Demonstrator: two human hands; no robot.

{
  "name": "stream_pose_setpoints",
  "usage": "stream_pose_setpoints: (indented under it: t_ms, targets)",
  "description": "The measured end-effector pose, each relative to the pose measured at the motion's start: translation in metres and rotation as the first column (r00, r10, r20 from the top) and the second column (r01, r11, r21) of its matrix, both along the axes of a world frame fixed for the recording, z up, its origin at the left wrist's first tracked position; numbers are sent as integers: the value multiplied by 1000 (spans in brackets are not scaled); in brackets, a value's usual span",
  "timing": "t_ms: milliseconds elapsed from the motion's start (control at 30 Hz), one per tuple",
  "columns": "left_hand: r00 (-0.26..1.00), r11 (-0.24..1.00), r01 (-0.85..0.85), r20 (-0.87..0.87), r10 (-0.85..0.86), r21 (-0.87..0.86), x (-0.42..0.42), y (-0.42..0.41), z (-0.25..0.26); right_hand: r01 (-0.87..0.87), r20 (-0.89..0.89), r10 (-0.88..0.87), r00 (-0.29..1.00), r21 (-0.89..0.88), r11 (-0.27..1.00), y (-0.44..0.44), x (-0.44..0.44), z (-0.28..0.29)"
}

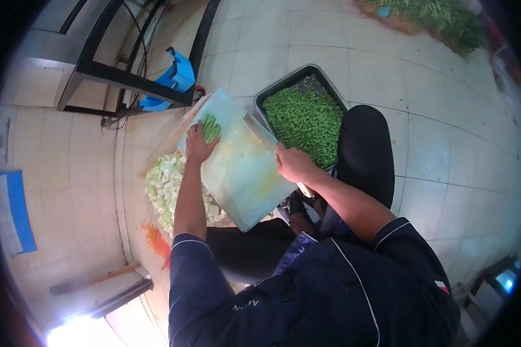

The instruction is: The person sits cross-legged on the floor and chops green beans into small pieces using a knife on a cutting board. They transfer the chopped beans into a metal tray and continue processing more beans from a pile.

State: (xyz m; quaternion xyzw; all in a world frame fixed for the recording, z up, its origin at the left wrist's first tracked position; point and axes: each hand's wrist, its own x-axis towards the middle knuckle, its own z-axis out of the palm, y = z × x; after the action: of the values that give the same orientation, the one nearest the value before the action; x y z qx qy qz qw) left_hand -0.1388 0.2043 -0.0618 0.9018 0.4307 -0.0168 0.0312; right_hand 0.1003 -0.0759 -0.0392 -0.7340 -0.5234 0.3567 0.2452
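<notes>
My left hand (pixel 199 143) lies on a bundle of green beans (pixel 210 128) near the far left edge of a pale, stained cutting board (pixel 243 169). At the board's right side, my right hand (pixel 294 162) grips a knife; its blade (pixel 262 129) points away from me, along the board's edge. Just right of the board stands a dark rectangular tub (pixel 306 69) with many chopped green pieces (pixel 304 117) in it. Chopped pale cabbage (pixel 167 182) is heaped left of and partly under the board.
A black metal frame (pixel 130 80) with a blue plastic object (pixel 180 73) stands at the upper left. An orange mesh-like item (pixel 157 243) lies by the cabbage. Leafy greens (pixel 434 21) are piled on the tiled floor (pixel 373 69) at the upper right. My knees flank the board.
</notes>
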Motion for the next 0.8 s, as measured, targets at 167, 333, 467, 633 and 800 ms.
stream_pose_setpoints:
  t_ms: [167, 333, 467, 633, 800]
  targets:
    - [994, 983, -79, 86, 65, 167, 2, -48, -15, -6, -23, 5, 1000, -16, 1000, 13, -1, 15]
    - [994, 992, 13, 110, -26, 125, 15, -116, -3, -11, 94, 9, 996, 24, 1000, 14, -2, 5]
    - [993, 1000, 2, 120, -3, 9, 27, -147, 8, -69, 167, 62, 984, 34, 997, 15, -10, 2]
    - [994, 1000, 8, 109, -11, 26, 34, -170, 22, -230, 324, 197, 925, 67, 971, -1, -22, 0]
    - [985, 997, -42, 170, 30, 67, 30, -187, 27, -223, 382, 122, 916, 232, 947, -10, -26, -19]
